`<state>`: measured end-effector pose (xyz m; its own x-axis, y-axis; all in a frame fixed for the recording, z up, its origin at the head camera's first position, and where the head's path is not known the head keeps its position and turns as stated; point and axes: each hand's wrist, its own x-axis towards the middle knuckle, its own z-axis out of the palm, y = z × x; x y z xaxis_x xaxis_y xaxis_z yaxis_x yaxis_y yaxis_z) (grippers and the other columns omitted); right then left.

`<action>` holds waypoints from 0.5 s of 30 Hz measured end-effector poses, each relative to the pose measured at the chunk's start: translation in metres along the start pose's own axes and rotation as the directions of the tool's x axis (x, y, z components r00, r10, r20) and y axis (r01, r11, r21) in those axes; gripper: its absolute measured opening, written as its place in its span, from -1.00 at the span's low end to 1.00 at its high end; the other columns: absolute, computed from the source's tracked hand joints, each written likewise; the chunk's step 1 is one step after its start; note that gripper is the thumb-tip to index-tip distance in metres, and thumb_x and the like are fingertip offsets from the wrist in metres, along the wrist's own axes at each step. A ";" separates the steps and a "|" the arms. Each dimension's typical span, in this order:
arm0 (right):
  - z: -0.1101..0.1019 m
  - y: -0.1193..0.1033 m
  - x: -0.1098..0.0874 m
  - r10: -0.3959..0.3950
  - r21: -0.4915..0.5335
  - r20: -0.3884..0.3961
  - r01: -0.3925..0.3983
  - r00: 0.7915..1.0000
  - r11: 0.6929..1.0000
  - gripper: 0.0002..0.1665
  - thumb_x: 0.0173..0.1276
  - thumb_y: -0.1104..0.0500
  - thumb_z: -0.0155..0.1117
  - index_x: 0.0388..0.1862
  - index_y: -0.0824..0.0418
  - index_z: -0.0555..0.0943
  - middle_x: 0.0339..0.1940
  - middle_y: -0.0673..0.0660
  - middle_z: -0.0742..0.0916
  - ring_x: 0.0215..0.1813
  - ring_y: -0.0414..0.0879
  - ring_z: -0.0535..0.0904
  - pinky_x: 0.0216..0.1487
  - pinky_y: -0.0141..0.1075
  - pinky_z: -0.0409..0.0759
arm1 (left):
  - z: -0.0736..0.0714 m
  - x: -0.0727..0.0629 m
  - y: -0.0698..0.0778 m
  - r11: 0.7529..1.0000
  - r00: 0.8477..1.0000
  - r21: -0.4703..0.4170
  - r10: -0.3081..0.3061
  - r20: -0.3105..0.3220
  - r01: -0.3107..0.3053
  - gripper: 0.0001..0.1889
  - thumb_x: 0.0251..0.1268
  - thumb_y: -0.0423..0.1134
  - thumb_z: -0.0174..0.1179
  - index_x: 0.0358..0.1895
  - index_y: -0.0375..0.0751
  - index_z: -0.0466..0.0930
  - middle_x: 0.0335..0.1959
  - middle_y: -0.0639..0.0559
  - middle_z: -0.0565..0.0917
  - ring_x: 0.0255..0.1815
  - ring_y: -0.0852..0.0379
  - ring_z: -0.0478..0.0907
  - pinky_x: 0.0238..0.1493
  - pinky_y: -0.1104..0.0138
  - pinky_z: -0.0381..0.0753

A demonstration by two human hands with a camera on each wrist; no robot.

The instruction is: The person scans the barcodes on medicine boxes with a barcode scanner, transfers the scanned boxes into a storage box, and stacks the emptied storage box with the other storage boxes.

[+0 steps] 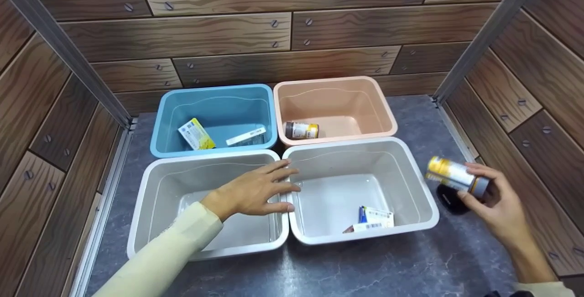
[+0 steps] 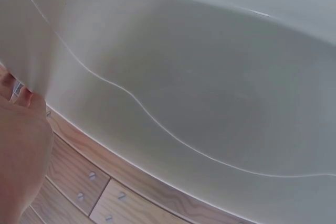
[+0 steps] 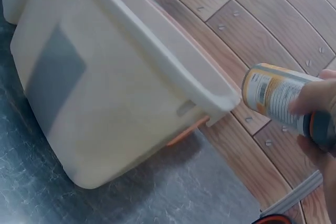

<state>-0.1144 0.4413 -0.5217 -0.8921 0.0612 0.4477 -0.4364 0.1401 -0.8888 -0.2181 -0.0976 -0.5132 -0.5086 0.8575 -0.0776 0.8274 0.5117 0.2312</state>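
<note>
Sleeve (image 1: pixel 164 251); left hand (image 1: pixel 255 192), fingers spread, over grey bins (image 1: pixel 337 162); right hand (image 1: pixel 504 203), fingers round bottle (image 1: pixel 451 174).

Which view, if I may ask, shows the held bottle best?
The right wrist view: the bottle is largest there, its barcode visible. The head view shows it smaller and blurred; the left wrist view lacks it.

blue bin (image 1: pixel 213 89): 1 | peach bin (image 1: pixel 328 81): 1 | grey bins (image 1: pixel 365 237): 2 | bottles (image 1: pixel 455 176): 2 | blue-bin boxes (image 1: pixel 197 133): 2 | black item (image 1: pixel 449 200): 1 | grey-bin packs (image 1: pixel 381 216): unclear
</note>
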 end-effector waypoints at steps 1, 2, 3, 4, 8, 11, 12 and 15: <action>-0.001 0.001 0.000 0.020 -0.006 -0.041 -0.021 0.999 1.000 -0.31 0.17 0.86 0.20 0.31 0.71 0.40 0.41 0.14 0.67 0.40 -0.16 0.62 0.33 -0.53 0.63 | 0.000 0.000 0.000 1.000 1.000 0.001 0.002 -0.002 -0.002 -0.34 0.69 0.40 -0.08 0.60 0.18 0.50 0.78 0.02 0.25 0.86 -0.12 -0.05 0.80 0.00 0.15; -0.003 0.001 -0.001 0.046 -0.012 -0.085 -0.047 0.995 0.999 -0.31 0.18 0.85 0.22 0.32 0.69 0.42 0.37 0.12 0.70 0.34 -0.17 0.65 0.28 -0.54 0.66 | 0.000 0.000 0.000 1.000 1.000 0.001 0.007 -0.006 -0.007 -0.34 0.69 0.40 -0.08 0.59 0.17 0.51 0.78 0.00 0.26 0.86 -0.13 -0.05 0.80 -0.01 0.16; -0.005 0.002 -0.002 0.075 -0.009 -0.134 -0.077 0.988 0.997 -0.32 0.20 0.83 0.23 0.33 0.66 0.43 0.33 0.11 0.72 0.28 -0.17 0.67 0.23 -0.54 0.69 | 0.001 0.000 0.000 1.000 1.000 0.000 0.011 -0.011 -0.011 -0.35 0.69 0.39 -0.08 0.59 0.16 0.52 0.77 -0.01 0.27 0.86 -0.14 -0.04 0.79 -0.01 0.17; -0.007 0.003 -0.003 0.107 -0.004 -0.182 -0.109 0.978 0.994 -0.33 0.22 0.82 0.24 0.33 0.63 0.46 0.29 0.09 0.75 0.23 -0.19 0.69 0.17 -0.54 0.71 | 0.001 0.000 0.000 1.000 1.000 0.000 0.010 -0.007 -0.010 -0.34 0.69 0.39 -0.08 0.59 0.16 0.51 0.78 -0.01 0.26 0.86 -0.14 -0.05 0.80 -0.01 0.16; -0.021 0.010 -0.011 0.218 -0.010 -0.289 -0.231 0.932 0.973 -0.41 0.30 0.73 0.31 0.28 0.44 0.58 0.12 -0.06 0.81 0.06 -0.31 0.74 0.02 -0.57 0.74 | 0.002 0.001 0.000 1.000 1.000 0.004 0.007 -0.005 -0.007 -0.34 0.69 0.40 -0.09 0.60 0.17 0.51 0.78 0.00 0.26 0.86 -0.14 -0.05 0.80 -0.02 0.16; -0.032 0.016 -0.020 0.312 -0.028 -0.294 -0.335 0.903 0.942 -0.47 0.37 0.62 0.39 0.20 0.20 0.67 -0.01 -0.21 0.82 -0.04 -0.41 0.77 -0.05 -0.58 0.74 | 0.000 0.000 0.000 1.000 1.000 0.006 -0.001 0.002 0.001 -0.33 0.69 0.41 -0.09 0.60 0.18 0.50 0.78 0.01 0.25 0.86 -0.13 -0.06 0.80 -0.02 0.15; -0.035 0.017 -0.023 0.347 -0.033 -0.294 -0.372 0.890 0.928 -0.50 0.39 0.58 0.41 0.17 0.13 0.69 -0.05 -0.24 0.83 -0.09 -0.42 0.78 -0.09 -0.58 0.75 | 0.000 0.000 0.000 1.000 1.000 0.004 -0.003 0.004 0.003 -0.33 0.68 0.41 -0.10 0.60 0.18 0.50 0.78 0.01 0.24 0.86 -0.13 -0.06 0.80 -0.01 0.15; -0.042 0.021 -0.034 0.450 -0.077 -0.304 -0.493 0.840 0.867 -0.54 0.44 0.45 0.46 0.07 -0.08 0.70 -0.17 -0.34 0.82 -0.22 -0.41 0.78 -0.21 -0.55 0.75 | -0.001 0.000 0.000 1.000 1.000 0.002 -0.001 0.008 0.001 -0.33 0.69 0.41 -0.10 0.61 0.18 0.50 0.79 0.01 0.24 0.87 -0.13 -0.07 0.80 -0.01 0.15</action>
<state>-0.0883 0.4832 -0.5513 -0.9098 0.4150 0.0058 0.0703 0.1677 -0.9833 -0.2183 -0.0976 -0.5127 -0.5079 0.8572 -0.0857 0.8273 0.5130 0.2288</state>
